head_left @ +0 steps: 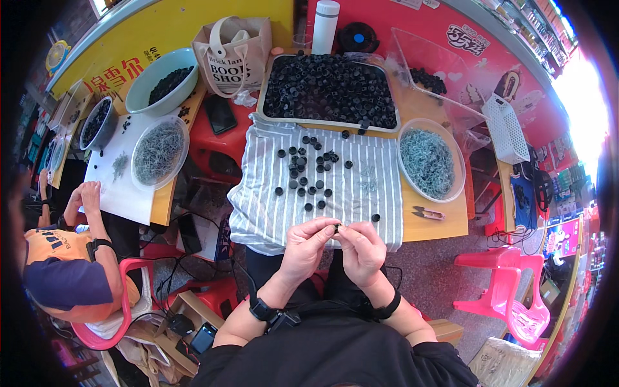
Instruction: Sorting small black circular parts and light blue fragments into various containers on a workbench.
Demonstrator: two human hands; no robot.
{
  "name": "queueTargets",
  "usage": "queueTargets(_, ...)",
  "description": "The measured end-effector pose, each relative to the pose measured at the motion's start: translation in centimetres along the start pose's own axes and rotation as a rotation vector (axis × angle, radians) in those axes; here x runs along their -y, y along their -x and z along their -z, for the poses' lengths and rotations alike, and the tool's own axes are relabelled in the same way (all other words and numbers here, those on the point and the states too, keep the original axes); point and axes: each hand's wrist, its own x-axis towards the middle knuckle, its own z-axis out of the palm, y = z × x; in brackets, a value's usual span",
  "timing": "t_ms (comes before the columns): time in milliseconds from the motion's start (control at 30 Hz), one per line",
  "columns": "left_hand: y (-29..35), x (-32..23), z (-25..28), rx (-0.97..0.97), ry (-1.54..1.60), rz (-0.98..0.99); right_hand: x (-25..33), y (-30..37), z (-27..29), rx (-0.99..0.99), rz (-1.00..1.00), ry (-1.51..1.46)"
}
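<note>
Both my hands meet over the front edge of a grey-and-white striped cloth (264, 213). Thumb and fingertips of my left hand (307, 246) pinch a small black cap (336, 228) from one side. My right hand (361, 250) pinches the same piece from the other side, so fingers cover most of it. Several loose black caps (320, 168) lie scattered on the cloth, and one black cap (376, 218) sits just beyond my right hand. A few thin clear pieces (368, 180) rest on the cloth's right part.
Behind the cloth stands a wide tray (393, 124) heaped with black caps. On the right are a round tub (461, 169) of bluish clear bits and small thread snips (428, 213). At left, a co-worker (77, 271) sits by a white-covered table (113, 187); a pink chair (503, 267) stands right.
</note>
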Motion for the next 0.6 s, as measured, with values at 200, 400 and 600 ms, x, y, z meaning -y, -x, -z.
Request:
queueTargets(200,0.2,0.2,0.0,0.017,0.020,-0.033,0.2,-0.2,-0.1,0.010,-0.141,-0.082)
queueTargets(400,0.1,-0.3,-0.8,0.147,0.056,-0.070,0.2,-0.6,0.0,0.003,-0.162,-0.091)
queueTargets(600,0.2,-0.5,-1.2,0.109,0.009,-0.036,-0.1,-0.5,-0.1,-0.006,-0.102,-0.039)
